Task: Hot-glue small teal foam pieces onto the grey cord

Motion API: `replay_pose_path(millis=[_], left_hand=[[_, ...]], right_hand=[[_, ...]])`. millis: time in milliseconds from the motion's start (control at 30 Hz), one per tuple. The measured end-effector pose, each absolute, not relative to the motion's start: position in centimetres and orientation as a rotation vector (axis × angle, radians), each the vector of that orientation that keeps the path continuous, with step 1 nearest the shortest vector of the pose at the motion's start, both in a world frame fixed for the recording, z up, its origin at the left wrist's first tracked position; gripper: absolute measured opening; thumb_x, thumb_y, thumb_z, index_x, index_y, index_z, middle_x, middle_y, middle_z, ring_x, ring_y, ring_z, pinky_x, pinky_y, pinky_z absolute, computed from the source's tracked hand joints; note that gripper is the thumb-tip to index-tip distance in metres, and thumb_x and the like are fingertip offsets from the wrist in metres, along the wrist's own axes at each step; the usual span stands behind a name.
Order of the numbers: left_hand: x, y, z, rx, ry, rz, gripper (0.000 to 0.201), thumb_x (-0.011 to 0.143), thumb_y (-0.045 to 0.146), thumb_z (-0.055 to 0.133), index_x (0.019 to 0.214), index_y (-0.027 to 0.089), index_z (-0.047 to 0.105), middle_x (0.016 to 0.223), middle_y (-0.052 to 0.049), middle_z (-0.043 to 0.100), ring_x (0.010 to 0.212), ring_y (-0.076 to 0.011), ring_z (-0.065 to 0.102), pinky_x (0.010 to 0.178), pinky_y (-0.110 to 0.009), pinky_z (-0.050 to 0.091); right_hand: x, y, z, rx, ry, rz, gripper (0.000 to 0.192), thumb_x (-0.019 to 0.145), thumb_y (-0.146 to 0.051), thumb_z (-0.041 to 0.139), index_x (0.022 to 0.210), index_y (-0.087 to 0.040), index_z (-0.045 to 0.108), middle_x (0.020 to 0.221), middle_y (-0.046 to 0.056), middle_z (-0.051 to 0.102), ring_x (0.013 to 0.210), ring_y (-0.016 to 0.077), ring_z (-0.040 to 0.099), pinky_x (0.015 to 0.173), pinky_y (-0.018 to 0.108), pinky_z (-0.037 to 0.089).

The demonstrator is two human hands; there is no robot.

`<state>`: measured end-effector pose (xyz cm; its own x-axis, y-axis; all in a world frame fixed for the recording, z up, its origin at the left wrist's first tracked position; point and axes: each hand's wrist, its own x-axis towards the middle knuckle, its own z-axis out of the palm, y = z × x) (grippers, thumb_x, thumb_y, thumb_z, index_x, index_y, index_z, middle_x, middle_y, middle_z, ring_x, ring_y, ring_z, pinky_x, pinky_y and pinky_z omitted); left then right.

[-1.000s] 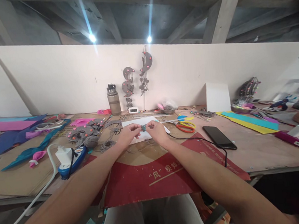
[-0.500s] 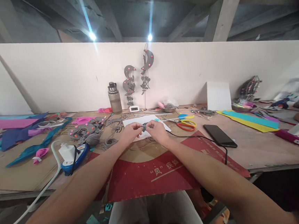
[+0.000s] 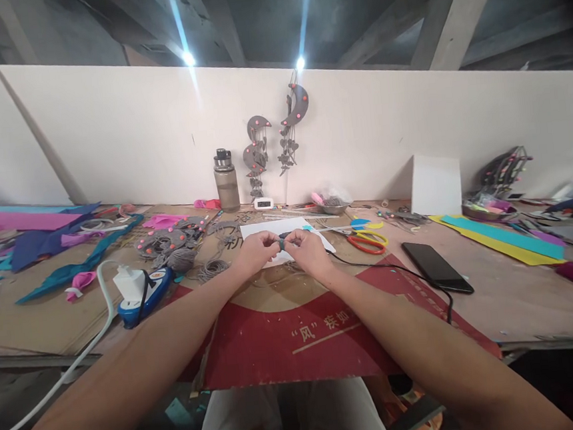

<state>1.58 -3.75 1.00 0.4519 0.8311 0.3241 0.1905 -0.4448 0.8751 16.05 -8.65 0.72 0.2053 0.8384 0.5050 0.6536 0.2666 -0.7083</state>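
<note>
Small dark piece (image 3: 282, 244), pinched between fingers (image 3: 272, 243)

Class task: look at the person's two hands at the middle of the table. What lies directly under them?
Under the left hand and right hand lies a white sheet on the table. The hands cover its near part. They pinch a small dark piece.

Both arms stretch forward, left hand (image 3: 255, 251) and right hand (image 3: 310, 250) pinched together.
</note>
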Motion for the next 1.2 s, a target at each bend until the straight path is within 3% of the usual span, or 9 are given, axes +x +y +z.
replay_pose_path(millis=[300, 633, 1200], left_hand=[[1.42, -3.45, 0.58, 1.878, 0.801, 0.986, 0.020, 0.072, 0.032, 0.058, 0.079, 0.014, 0.064, 0.057, 0.001, 0.058, 0.049, -0.0085, 0.050, 0.051, -0.021, 0.043], [1.24, -3.77, 0.86, 1.915, 0.826, 1.029, 0.010, 0.068, 0.022, 0.055, 0.073, 0.014, 0.061, 0.058, 0.001, 0.058, 0.053, -0.0089, 0.052, 0.053, -0.021, 0.044], [1.32, -3.89, 0.87, 1.932, 0.846, 1.026, 0.011, 0.067, 0.023, 0.055, 0.073, 0.015, 0.061, 0.056, 0.001, 0.058, 0.050, -0.0092, 0.052, 0.050, -0.021, 0.044]], right_hand=[[16.40, -8.49, 0.93, -1.464, -1.507, 0.212, 0.012, 0.071, -0.025, 0.054, 0.068, -0.018, 0.063, 0.067, 0.000, 0.063, 0.063, 0.0118, 0.052, 0.062, 0.023, 0.038], [15.95, -8.85, 1.02, -1.460, -1.532, 0.178, 0.011, 0.071, -0.024, 0.053, 0.069, -0.018, 0.063, 0.067, -0.001, 0.062, 0.064, 0.0118, 0.051, 0.063, 0.024, 0.037], [15.86, -9.02, 0.99, -1.474, -1.560, 0.147, 0.010, 0.071, -0.023, 0.053, 0.068, -0.019, 0.062, 0.067, -0.001, 0.062, 0.065, 0.0127, 0.052, 0.063, 0.024, 0.038]])
